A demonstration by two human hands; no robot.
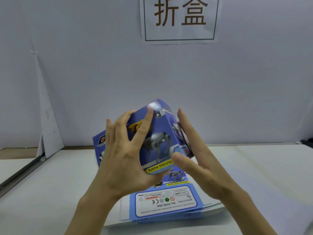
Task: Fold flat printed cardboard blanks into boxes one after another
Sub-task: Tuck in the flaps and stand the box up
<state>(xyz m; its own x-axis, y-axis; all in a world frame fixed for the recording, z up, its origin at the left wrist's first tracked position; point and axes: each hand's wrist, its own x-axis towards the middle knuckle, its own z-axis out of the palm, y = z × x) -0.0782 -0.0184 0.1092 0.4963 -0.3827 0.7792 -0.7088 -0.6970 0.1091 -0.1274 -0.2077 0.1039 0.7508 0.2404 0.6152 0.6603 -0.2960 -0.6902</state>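
Left hand (125, 155), fingers spread, grips the folded blue box (157, 141) held above the stack of flat blanks (169, 204) on the white table (50, 192); right hand (194, 155) presses flat against its right face.

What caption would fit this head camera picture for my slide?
Left hand grips, right hand presses a blue printed box above the stack of flat blanks on a white table.

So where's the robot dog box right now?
In the head view the box is in the middle, up off the table, between the left hand and the right hand, just above the stack of flat blanks.
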